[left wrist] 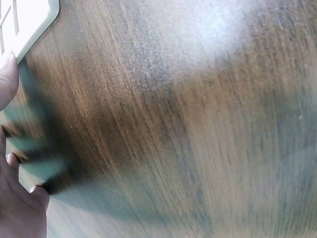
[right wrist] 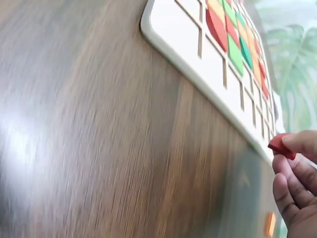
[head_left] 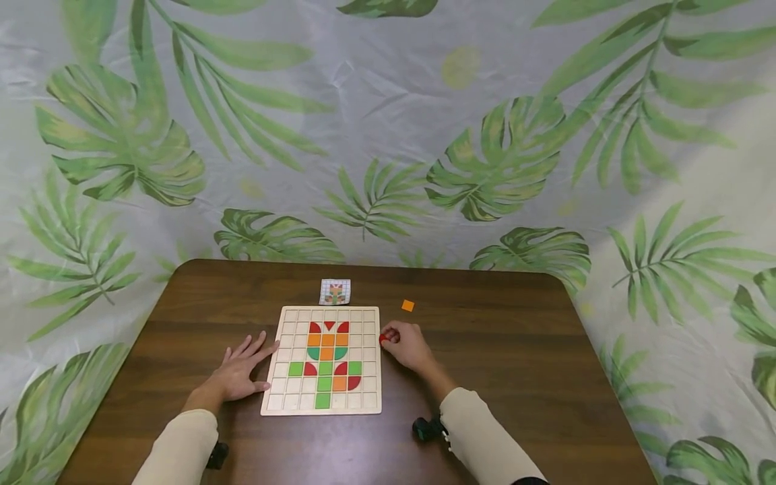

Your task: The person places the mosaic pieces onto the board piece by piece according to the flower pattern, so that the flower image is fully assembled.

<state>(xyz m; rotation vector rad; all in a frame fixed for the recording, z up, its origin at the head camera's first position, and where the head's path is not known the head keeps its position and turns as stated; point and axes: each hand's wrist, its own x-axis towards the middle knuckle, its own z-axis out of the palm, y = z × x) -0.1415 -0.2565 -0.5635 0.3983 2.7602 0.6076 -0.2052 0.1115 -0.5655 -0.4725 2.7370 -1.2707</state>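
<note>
A pale wooden grid board lies on the table with red, orange, green and teal tiles set in a flower shape. My right hand pinches a red tile between thumb and fingers, right by the board's right edge. The tile's full outline is partly covered by the fingertips. My left hand lies with spread fingers at the board's left edge, thumb and a fingertip touching its rim. In the left wrist view, the thumb meets the board's corner.
An orange square tile lies on the dark wooden table, beyond the right hand. Behind the board is a small card printed with a similar flower on a grid. A leaf-patterned cloth hangs behind the table.
</note>
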